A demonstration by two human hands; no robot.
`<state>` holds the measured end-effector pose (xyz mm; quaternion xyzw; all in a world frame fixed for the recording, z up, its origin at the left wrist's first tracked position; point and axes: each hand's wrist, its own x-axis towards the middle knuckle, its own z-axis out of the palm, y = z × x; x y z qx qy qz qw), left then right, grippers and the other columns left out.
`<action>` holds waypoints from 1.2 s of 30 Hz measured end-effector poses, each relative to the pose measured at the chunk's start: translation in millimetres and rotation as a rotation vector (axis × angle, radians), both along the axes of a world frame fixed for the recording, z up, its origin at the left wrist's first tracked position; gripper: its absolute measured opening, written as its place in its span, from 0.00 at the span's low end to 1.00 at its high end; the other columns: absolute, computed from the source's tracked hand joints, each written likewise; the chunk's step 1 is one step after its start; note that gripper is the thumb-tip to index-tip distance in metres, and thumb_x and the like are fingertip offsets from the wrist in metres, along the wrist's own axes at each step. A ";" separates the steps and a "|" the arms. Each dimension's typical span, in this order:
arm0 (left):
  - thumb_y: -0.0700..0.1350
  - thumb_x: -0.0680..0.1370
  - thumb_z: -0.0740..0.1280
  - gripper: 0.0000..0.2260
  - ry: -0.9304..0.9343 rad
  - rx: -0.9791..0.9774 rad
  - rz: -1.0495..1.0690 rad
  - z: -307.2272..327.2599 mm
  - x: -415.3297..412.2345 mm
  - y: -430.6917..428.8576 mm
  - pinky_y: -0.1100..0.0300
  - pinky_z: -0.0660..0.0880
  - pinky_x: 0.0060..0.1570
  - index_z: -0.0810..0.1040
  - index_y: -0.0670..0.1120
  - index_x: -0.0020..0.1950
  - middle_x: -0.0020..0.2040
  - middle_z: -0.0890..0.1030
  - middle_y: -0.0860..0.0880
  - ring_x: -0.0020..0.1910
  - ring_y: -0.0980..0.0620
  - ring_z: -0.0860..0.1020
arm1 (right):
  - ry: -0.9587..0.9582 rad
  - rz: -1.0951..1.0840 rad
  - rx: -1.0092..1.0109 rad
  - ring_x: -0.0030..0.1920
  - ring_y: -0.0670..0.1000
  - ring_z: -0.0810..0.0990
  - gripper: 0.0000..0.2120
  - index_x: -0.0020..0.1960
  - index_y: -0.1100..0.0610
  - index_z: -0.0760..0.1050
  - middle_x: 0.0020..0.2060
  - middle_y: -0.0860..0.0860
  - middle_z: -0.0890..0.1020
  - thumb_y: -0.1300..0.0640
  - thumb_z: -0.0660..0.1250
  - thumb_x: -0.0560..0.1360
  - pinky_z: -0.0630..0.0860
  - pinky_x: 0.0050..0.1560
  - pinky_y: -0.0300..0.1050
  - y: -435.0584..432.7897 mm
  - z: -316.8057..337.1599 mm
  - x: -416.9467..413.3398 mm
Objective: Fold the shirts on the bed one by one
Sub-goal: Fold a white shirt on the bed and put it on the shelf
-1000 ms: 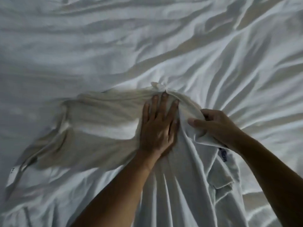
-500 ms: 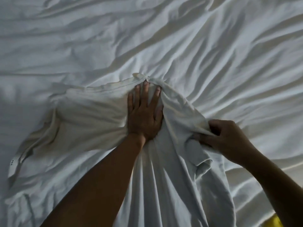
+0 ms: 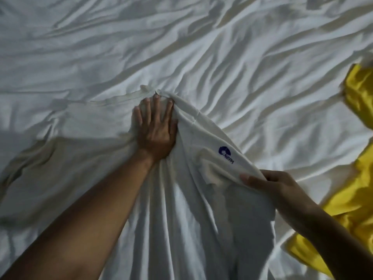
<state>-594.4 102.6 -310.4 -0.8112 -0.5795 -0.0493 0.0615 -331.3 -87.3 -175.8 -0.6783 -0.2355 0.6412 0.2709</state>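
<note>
A white shirt with a small blue logo lies rumpled on the bed, its body running toward me. My left hand presses flat on the shirt near its collar, fingers straight and spread. My right hand pinches the shirt's right edge below the logo and holds that side lifted off the bed. The shirt's left sleeve spreads out to the left.
The bed is covered by a wrinkled white sheet. A yellow garment lies bunched along the right side, close to my right forearm.
My right hand has pulled the shirt's right side outward and toward me, exposing the blue logo. My left hand stays pressed near the collar. The yellow garment has come into view.
</note>
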 end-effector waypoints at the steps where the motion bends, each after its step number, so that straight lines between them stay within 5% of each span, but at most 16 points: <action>1: 0.51 0.86 0.58 0.24 -0.011 -0.027 -0.002 9.9 4.8 -2.0 0.29 0.56 0.76 0.67 0.46 0.81 0.81 0.64 0.37 0.81 0.33 0.60 | 0.029 -0.048 0.035 0.50 0.70 0.85 0.20 0.50 0.61 0.87 0.46 0.64 0.87 0.47 0.81 0.67 0.79 0.58 0.69 -4.6 1.2 0.3; 6: 0.48 0.78 0.58 0.18 -0.346 -0.105 -0.080 57.8 60.1 -74.5 0.41 0.74 0.60 0.82 0.45 0.60 0.59 0.83 0.42 0.59 0.37 0.79 | 0.096 -0.212 0.096 0.47 0.69 0.84 0.19 0.50 0.66 0.84 0.49 0.71 0.84 0.52 0.78 0.68 0.76 0.52 0.61 -20.3 9.8 4.4; 10: 0.56 0.81 0.47 0.30 -0.299 -0.454 -0.079 41.4 67.2 -100.5 0.36 0.58 0.77 0.72 0.47 0.78 0.79 0.69 0.42 0.80 0.38 0.63 | 0.060 -0.168 0.068 0.41 0.61 0.82 0.20 0.50 0.64 0.84 0.45 0.69 0.84 0.51 0.81 0.65 0.75 0.46 0.55 -44.6 14.8 19.0; 15: 0.59 0.78 0.40 0.36 -0.062 -0.652 -0.109 47.2 67.8 -86.6 0.37 0.48 0.80 0.58 0.49 0.84 0.85 0.56 0.42 0.83 0.37 0.51 | 0.019 -0.047 0.014 0.40 0.59 0.83 0.18 0.48 0.59 0.87 0.44 0.68 0.85 0.51 0.84 0.63 0.77 0.43 0.52 -97.6 29.1 40.8; 21: 0.42 0.72 0.68 0.31 0.000 -0.374 -0.283 93.6 109.5 -111.3 0.32 0.61 0.73 0.70 0.45 0.76 0.76 0.68 0.37 0.75 0.34 0.65 | -0.022 -0.087 0.057 0.43 0.64 0.86 0.18 0.46 0.62 0.87 0.42 0.63 0.87 0.48 0.83 0.65 0.78 0.42 0.49 -151.4 49.7 63.8; 24: 0.40 0.75 0.63 0.32 0.012 -0.427 -0.545 105.6 141.0 -128.7 0.27 0.42 0.76 0.66 0.51 0.80 0.82 0.62 0.44 0.83 0.40 0.52 | -0.014 -0.178 0.095 0.46 0.67 0.85 0.24 0.48 0.64 0.86 0.44 0.65 0.86 0.46 0.83 0.64 0.78 0.44 0.53 -169.8 53.5 73.2; 26: 0.41 0.80 0.61 0.20 0.085 -0.543 -0.611 107.3 154.4 -128.3 0.25 0.36 0.75 0.75 0.54 0.72 0.72 0.72 0.48 0.80 0.44 0.58 | -0.025 -0.225 0.129 0.44 0.63 0.83 0.29 0.48 0.65 0.83 0.44 0.67 0.84 0.43 0.83 0.61 0.74 0.43 0.55 -180.1 54.5 78.9; 29: 0.44 0.83 0.61 0.06 0.113 -0.546 -0.598 108.7 164.3 -120.6 0.27 0.40 0.76 0.78 0.51 0.53 0.55 0.76 0.51 0.65 0.47 0.71 | -0.074 -0.216 0.156 0.36 0.55 0.78 0.20 0.40 0.62 0.81 0.35 0.60 0.80 0.48 0.85 0.63 0.69 0.33 0.48 -193.3 62.4 91.6; 33: 0.40 0.82 0.59 0.06 -0.099 -0.473 -0.455 113.5 176.2 -110.2 0.33 0.51 0.75 0.74 0.49 0.51 0.52 0.81 0.50 0.60 0.44 0.76 | -0.103 -0.093 0.129 0.32 0.52 0.80 0.13 0.40 0.55 0.85 0.34 0.55 0.84 0.47 0.83 0.63 0.70 0.27 0.43 -216.5 77.4 105.4; 36: 0.40 0.82 0.58 0.06 -0.085 -0.459 -0.382 112.1 185.1 -111.3 0.31 0.53 0.74 0.72 0.49 0.51 0.53 0.81 0.48 0.61 0.40 0.75 | -0.248 -0.023 0.081 0.33 0.50 0.82 0.16 0.41 0.55 0.87 0.34 0.54 0.86 0.44 0.84 0.64 0.74 0.31 0.43 -238.8 67.6 119.2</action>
